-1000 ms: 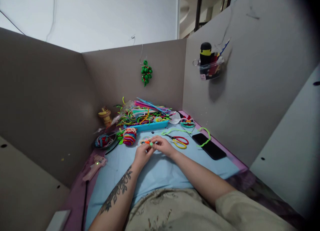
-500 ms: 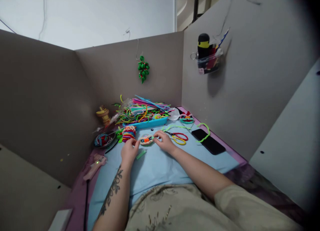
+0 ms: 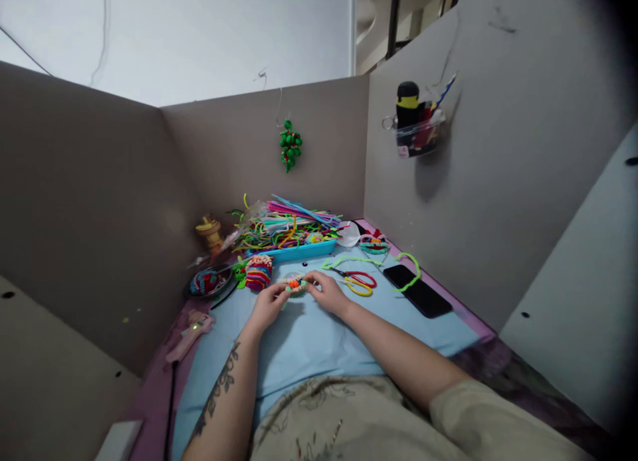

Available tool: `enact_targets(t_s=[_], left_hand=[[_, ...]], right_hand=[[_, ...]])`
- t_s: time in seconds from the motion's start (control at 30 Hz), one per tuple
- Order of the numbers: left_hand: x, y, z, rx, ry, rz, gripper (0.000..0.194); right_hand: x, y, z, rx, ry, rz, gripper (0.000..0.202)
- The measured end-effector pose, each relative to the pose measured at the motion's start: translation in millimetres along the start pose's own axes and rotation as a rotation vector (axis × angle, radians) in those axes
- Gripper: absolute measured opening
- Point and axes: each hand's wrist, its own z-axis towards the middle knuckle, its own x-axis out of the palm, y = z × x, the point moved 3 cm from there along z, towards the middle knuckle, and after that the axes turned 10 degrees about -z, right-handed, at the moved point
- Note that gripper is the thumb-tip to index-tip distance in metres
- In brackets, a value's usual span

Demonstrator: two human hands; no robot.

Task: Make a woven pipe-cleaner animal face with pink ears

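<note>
A small round pipe-cleaner figure (image 3: 296,285), cream with an orange middle and green bits, sits between my two hands over the blue cloth (image 3: 319,345). My left hand (image 3: 270,305) pinches its left edge, with fingertips pressed together. On the other side, my right hand (image 3: 326,292) has closed its fingers on the right edge. Fingers cover both ends of the figure. Just right of my right hand lie scissors (image 3: 359,283) with one red and one yellow handle. A striped multicolour pipe-cleaner piece (image 3: 258,274) stands to the left, beyond my left hand.
Behind my hands stands a blue tray (image 3: 294,251) heaped with pipe cleaners (image 3: 294,223). A black phone (image 3: 417,291) and a lime-green strand (image 3: 411,270) lie right. At left are a glue gun (image 3: 192,335) and a bowl (image 3: 215,285). Grey panels enclose the table.
My left hand has moved right and in to the figure, closer to my right hand. The small green strip that lay beside it is now mostly hidden. The view has shifted slightly.
</note>
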Motion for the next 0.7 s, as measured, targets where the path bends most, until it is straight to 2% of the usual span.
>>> enact_targets(t_s=[0.13,0.27,0.37,0.7], left_hand=[[9.5,-6.7,1.3,0.057,-0.014,-0.181,0.025],[16.3,-2.8,0.9,0.027,-0.011,-0.29,0.023],[16.6,1.1,0.3,0.008,-0.04,-0.28,0.026],[17.5,-2.1,-0.7,0.122,-0.064,-0.169,0.026]], right_hand=[[2.7,4.8,-0.9,-0.01,0.01,0.044,0.012],[4.0,6.0,-2.4,-0.008,0.008,0.056,0.007],[5.3,4.9,-3.6,-0.002,0.016,0.064,0.006],[6.2,3.9,-3.9,-0.045,0.023,0.034,0.008]])
